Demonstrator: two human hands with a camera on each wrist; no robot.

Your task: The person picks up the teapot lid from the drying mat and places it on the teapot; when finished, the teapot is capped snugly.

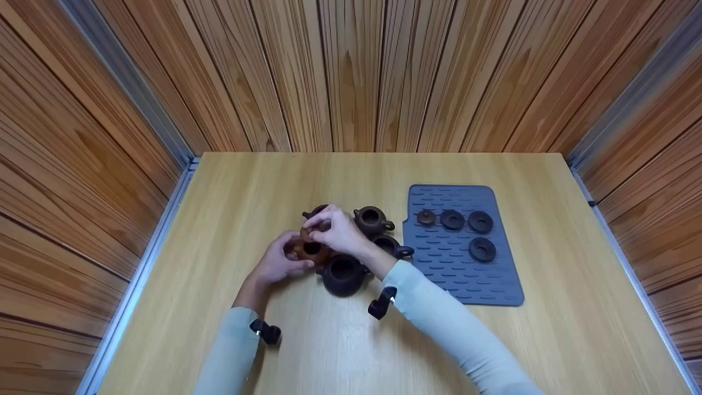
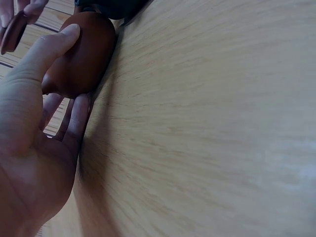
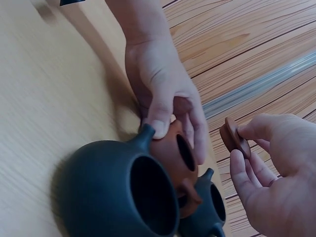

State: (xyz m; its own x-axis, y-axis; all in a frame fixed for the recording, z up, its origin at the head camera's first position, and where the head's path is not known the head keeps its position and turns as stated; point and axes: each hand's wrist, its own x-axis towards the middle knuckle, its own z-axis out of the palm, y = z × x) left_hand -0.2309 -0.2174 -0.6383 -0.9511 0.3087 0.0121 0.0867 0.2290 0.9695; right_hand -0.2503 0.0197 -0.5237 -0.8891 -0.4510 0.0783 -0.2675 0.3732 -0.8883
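My left hand (image 1: pixel 274 264) grips a small reddish-brown teapot (image 2: pixel 89 54) round its body, thumb on the near side and fingers on the far side. The pot stands lidless on the table, its round mouth uncovered in the head view. Just above and beyond that mouth, my right hand (image 1: pixel 341 233) pinches a reddish-brown teapot lid (image 3: pixel 233 138) between thumb and fingers. The right wrist view shows the lid tilted and apart from the pot. A large dark teapot (image 3: pixel 106 185), also lidless, stands close beside the reddish-brown one.
More dark lidless teapots cluster around, one at the back (image 1: pixel 371 219) and another partly behind my right wrist (image 1: pixel 388 244). To the right a grey ridged mat (image 1: pixel 455 280) bears several lids, including a brown lid (image 1: pixel 426 217) and a dark lid (image 1: pixel 482 249). Wooden panels enclose the table.
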